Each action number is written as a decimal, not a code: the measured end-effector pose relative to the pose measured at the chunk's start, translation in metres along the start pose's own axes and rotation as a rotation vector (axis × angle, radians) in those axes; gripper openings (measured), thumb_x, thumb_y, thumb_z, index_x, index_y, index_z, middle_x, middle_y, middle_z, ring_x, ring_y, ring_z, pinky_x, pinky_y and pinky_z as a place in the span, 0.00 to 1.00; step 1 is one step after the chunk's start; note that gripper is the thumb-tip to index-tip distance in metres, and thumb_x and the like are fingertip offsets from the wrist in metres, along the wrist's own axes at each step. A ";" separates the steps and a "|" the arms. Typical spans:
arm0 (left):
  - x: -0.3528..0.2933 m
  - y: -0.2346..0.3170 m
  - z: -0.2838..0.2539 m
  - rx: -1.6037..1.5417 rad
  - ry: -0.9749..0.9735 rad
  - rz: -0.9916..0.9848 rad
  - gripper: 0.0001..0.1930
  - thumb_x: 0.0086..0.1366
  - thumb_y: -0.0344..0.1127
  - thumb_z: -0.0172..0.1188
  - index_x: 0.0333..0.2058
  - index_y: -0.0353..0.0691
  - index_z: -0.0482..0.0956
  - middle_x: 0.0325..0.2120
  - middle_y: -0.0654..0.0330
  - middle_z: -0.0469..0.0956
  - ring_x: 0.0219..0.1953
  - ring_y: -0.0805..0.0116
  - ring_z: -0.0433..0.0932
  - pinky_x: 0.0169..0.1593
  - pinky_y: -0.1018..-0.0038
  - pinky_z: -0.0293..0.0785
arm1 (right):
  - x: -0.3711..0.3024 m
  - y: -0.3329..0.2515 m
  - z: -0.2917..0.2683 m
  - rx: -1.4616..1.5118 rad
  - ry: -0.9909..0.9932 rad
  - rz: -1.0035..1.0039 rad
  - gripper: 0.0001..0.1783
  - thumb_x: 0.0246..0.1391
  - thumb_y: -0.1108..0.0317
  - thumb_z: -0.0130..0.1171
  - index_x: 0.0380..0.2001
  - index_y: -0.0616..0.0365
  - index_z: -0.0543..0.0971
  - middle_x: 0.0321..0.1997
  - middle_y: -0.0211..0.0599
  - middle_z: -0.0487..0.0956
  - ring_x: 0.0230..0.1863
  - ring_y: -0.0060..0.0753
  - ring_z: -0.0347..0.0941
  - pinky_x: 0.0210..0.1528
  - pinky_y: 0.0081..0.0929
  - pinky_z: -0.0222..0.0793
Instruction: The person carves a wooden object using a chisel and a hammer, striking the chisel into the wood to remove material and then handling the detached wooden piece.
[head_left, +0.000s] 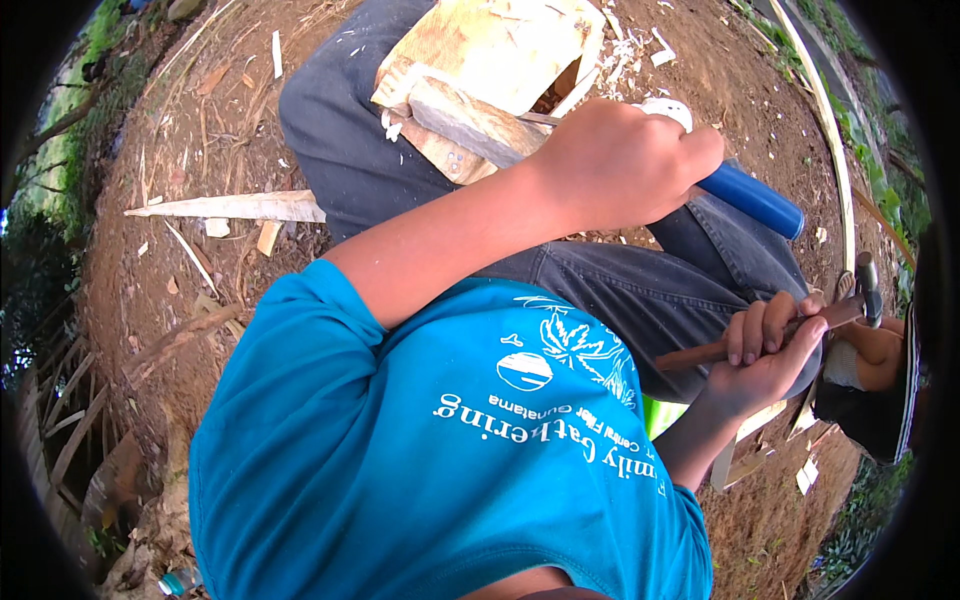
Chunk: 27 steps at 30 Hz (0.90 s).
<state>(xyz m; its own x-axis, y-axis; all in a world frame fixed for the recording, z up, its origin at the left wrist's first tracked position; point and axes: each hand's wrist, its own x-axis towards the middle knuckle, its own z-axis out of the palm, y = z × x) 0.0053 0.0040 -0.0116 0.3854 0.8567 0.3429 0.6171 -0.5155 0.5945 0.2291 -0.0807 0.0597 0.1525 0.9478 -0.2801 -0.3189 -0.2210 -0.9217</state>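
Note:
My left arm reaches across in front of my chest, and its hand (625, 165) is closed in a fist. A blue cylindrical handle (755, 200) juts out to the right of the fist and a thin metal shank shows to its left, like a chisel; its tip is hidden. Beyond the fist, by my leg, lies a pale, roughly cut wood block (490, 45) with a greyish wood piece (465, 115) along its near side. My right hand (765, 345) is wrapped round the wooden handle of a hammer (868, 290), its metal head pointing right.
Dirt ground (240, 130) strewn with shavings surrounds me. A pointed pale wood strip (240, 207) lies on the left, near a branch (185, 340). A long thin strip (830, 130) curves along the right. Something white (668, 110) is partly hidden behind my left fist.

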 end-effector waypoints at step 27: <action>-0.002 -0.026 -0.022 -0.089 0.011 -0.058 0.16 0.61 0.46 0.70 0.33 0.44 0.73 0.17 0.55 0.78 0.22 0.51 0.82 0.25 0.60 0.76 | 0.009 0.000 0.020 0.064 -0.062 0.006 0.17 0.77 0.52 0.42 0.48 0.54 0.69 0.20 0.20 0.57 0.12 0.12 0.49 0.11 0.15 0.47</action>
<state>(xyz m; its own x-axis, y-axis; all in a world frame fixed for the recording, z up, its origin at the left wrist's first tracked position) -0.0271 0.0163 -0.0116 0.3430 0.8853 0.3141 0.5742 -0.4622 0.6757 0.2113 -0.0675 0.0624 0.0924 0.9594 -0.2666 -0.3791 -0.2137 -0.9004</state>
